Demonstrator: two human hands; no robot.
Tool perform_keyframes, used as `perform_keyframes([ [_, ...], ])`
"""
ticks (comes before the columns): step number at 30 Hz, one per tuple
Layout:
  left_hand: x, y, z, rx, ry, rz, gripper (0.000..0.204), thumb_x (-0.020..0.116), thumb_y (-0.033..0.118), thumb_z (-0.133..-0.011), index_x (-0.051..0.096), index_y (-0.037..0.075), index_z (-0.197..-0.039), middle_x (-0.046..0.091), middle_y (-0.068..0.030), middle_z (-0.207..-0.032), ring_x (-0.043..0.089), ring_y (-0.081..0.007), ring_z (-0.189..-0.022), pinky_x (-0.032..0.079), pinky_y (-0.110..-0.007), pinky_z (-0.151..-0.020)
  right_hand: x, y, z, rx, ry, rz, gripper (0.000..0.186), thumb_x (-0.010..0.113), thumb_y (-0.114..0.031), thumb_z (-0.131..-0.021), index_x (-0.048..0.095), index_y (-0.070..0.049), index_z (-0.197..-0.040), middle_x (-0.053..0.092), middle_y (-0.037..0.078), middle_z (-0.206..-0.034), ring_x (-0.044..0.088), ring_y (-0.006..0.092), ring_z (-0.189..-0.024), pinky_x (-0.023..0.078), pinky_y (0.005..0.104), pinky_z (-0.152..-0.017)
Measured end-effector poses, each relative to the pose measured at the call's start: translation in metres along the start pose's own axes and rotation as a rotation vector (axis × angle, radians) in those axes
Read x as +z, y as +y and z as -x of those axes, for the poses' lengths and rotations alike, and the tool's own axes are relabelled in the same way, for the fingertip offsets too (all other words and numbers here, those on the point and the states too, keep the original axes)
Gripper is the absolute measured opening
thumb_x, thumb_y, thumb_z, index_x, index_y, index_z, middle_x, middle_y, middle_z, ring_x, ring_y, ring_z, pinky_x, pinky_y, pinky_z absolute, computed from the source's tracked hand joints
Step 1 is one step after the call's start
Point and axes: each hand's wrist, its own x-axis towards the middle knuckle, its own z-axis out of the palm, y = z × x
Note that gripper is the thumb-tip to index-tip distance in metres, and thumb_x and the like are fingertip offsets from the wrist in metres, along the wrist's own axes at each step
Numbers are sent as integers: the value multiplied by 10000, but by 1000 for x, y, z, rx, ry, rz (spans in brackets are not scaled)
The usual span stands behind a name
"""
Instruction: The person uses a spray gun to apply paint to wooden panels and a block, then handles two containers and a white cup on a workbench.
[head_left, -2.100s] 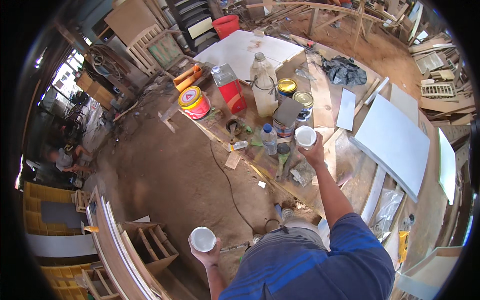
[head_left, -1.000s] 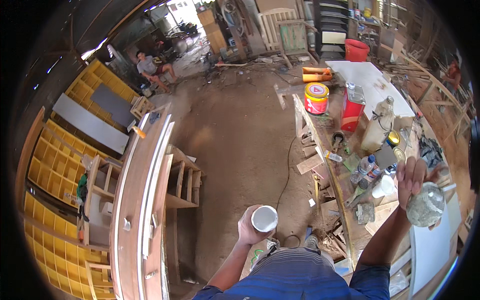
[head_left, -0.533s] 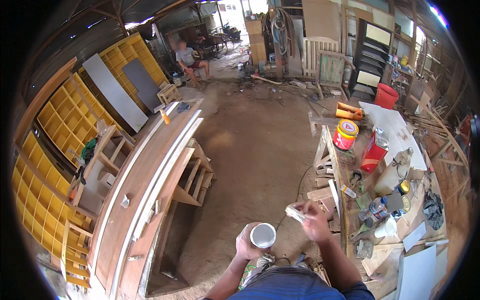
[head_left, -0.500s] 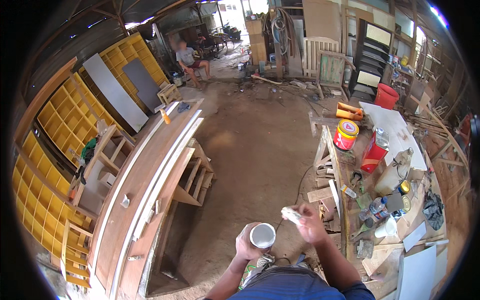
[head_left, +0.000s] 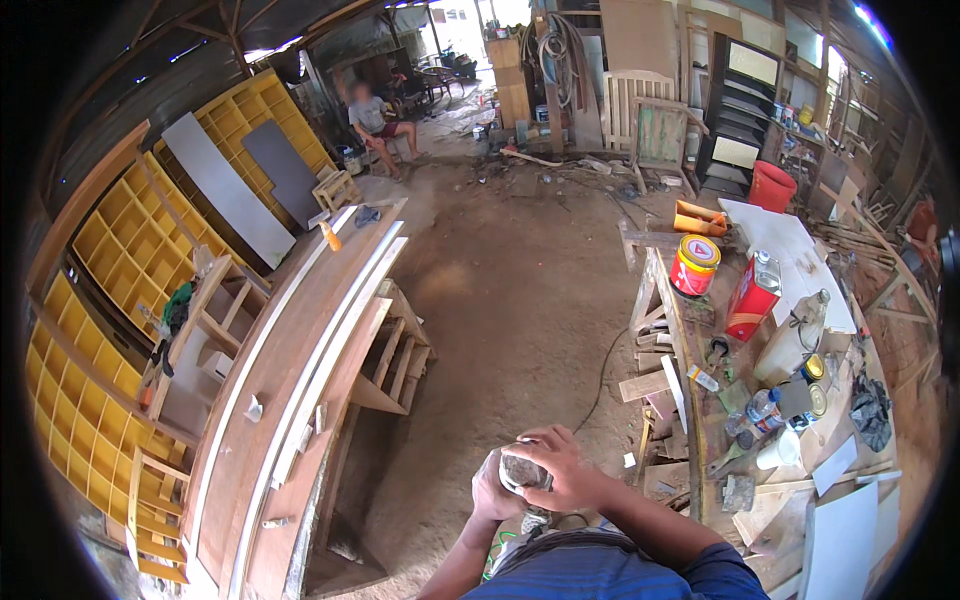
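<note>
Both hands meet close to the body, low in the view: the left hand (head_left: 490, 488) is closed around a small cup (head_left: 522, 472) from the side and below, while the right hand (head_left: 560, 470) lies curled over its top, perhaps pressing a rag or pad into the mouth, though that part is hidden. Held this way, the cup stays steady against the push from above. The cluttered bench (head_left: 700, 400) with its red-and-yellow tin (head_left: 695, 265) stands well apart to the right, the long wooden panel (head_left: 290, 380) to the left.

Yellow is seen on the big shelves (head_left: 120, 240). A red bucket (head_left: 772, 186), a red and yellow can (head_left: 695, 266) and a red tin (head_left: 752, 296) are seen. The long boards (head_left: 300, 350) are brown.
</note>
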Motion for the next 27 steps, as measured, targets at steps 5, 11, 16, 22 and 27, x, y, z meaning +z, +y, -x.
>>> perform_keyframes([
  [5,-2,-1,0,-24,-31,-31,671,910,302,-669,645,75,-1243,746,-165,-1102,745,-388,-1014,601,-459,-843,-2,-1,-3,-27,-34,52,690,807,-313,-799,633,-158,-1448,579,185,-1343,541,398,-1262,428,535,-1106],
  [11,-3,4,-6,58,1,7,713,931,395,-680,651,85,-1258,745,-152,-1137,751,-361,-1039,603,-445,-867,-11,-6,-4,-59,-92,102,667,836,-365,-827,648,-140,-1427,599,175,-1309,576,368,-1233,462,498,-1076],
  [16,-2,0,-6,68,-5,-30,746,933,395,-667,641,58,-1265,736,-161,-1149,743,-358,-1050,593,-446,-886,-9,-5,-4,-36,-101,113,678,840,-396,-836,640,-141,-1431,595,179,-1316,577,384,-1235,470,508,-1080],
  [22,-2,3,-5,27,-37,-48,750,942,375,-667,636,49,-1269,731,-158,-1163,742,-345,-1047,588,-438,-893,-14,-6,-6,11,-129,136,681,837,-384,-844,627,-144,-1446,597,178,-1333,574,396,-1240,465,516,-1089],
  [27,0,-1,-4,27,-28,-48,745,941,374,-667,643,55,-1271,731,-151,-1163,741,-339,-1042,585,-439,-895,-18,-9,-8,34,-206,148,690,835,-369,-843,616,-163,-1465,601,161,-1342,561,392,-1245,460,512,-1088],
])
